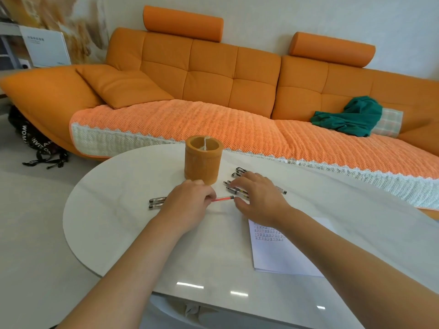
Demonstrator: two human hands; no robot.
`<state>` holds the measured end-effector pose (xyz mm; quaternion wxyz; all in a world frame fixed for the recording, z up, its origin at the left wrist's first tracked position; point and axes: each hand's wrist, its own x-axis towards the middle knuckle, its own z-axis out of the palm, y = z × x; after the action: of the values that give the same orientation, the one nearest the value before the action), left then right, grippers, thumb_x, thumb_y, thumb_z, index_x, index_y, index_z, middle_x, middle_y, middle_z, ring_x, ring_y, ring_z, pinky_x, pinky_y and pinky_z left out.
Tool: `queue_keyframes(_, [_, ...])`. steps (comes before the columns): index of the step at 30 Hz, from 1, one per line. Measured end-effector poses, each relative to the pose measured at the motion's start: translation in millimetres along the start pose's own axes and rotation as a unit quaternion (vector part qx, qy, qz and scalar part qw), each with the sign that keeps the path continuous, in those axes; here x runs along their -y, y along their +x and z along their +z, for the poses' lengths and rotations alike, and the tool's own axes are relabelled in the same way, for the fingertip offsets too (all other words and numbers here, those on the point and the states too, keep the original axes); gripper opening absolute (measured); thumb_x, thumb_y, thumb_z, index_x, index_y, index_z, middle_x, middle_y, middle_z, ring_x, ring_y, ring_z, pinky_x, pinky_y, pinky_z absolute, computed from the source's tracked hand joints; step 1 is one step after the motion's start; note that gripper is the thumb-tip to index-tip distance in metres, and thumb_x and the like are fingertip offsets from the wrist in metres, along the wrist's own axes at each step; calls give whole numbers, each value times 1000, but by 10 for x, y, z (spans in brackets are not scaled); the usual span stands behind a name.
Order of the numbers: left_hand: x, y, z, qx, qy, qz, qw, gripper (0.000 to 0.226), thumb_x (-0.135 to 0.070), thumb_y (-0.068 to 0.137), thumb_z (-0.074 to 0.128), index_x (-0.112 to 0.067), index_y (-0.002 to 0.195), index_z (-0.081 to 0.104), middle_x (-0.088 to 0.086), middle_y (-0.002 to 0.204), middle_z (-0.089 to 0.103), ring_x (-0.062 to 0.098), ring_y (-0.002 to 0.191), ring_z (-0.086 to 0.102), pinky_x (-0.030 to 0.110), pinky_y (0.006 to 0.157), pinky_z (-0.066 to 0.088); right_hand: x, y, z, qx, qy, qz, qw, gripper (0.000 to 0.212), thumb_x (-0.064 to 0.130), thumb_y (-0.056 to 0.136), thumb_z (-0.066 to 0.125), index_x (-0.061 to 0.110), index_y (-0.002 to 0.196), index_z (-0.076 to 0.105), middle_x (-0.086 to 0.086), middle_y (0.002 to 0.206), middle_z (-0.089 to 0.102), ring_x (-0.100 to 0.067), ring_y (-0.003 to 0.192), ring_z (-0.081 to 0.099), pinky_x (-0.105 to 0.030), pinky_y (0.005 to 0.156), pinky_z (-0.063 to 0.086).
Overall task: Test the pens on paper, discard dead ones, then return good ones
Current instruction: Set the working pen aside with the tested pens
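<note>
Black-capped, clear-barrelled, two pens (157,202) lay at the left of the white surface (118,233). The left hand (190,203) pinched a red-inked pen (223,199) by one end, just near of the tan ribbed holder (203,160). The right hand (256,195), fingers spread, covered more clear pens (240,172); scribbled paper (285,255) lay nearer.

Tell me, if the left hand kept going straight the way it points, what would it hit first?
Probably the cup: the left hand, pinching a red pen, points at its base, seemingly close, though depth is unclear.
</note>
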<state>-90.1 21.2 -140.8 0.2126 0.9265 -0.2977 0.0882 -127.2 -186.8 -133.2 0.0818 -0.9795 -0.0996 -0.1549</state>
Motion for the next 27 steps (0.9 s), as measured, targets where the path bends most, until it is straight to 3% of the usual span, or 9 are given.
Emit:
queue_keyframes(5, [-134,21,-2,1,-48,22,999,22,-25,101,56,-28,118,69,-9,104,60,12,100,52,37,83,53,107,-86,-79,12,21,-50,998,20,32,96,59,25,112,69,10,99,68,-12,92,60,-37,83,47])
queue_keyframes(11, [-229,40,-34,21,-91,11,996,32,-35,98,60,-33,129,58,-18,113,58,6,100,54,29,85,53,-85,-302,-252,17,89,33,995,17,23,99,57,21,106,72,7,94,66,-14,88,58,-36,80,49])
queue_keyframes(16, [-218,73,-16,65,-88,-22,994,20,-39,98,57,-36,114,68,-18,108,64,6,97,60,31,84,54,-334,-547,-386,5,83,83,993,17,23,100,55,23,103,71,13,90,61,-12,88,55,-31,79,47])
queue_keyframes(18, [-319,85,23,59,-98,-8,993,13,-37,98,59,-34,107,68,-17,106,63,4,92,57,26,78,51,-401,-626,-411,-6,71,82,994,16,22,99,55,23,102,71,12,90,61,-13,90,54,-30,80,46])
queue_keyframes(21, [-493,98,85,45,-116,16,992,6,-34,97,62,-35,102,64,-18,101,60,3,87,55,18,69,43,-445,-714,-414,-10,52,69,996,16,18,95,58,23,107,68,11,96,59,-13,98,51,-27,85,43])
queue_keyframes(24, [-647,115,172,27,-131,44,990,10,-33,95,65,-33,104,66,-17,102,60,5,87,57,21,72,47,-420,-743,-405,13,67,48,997,24,21,95,57,24,119,62,10,108,62,-11,104,52,-28,90,45])
queue_keyframes(27, [-789,136,254,10,-144,78,986,12,-31,94,67,-33,105,67,-19,101,60,4,84,57,24,72,49,-368,-734,-411,50,106,30,993,23,26,101,49,29,121,60,16,97,59,-7,86,52,-28,75,43])
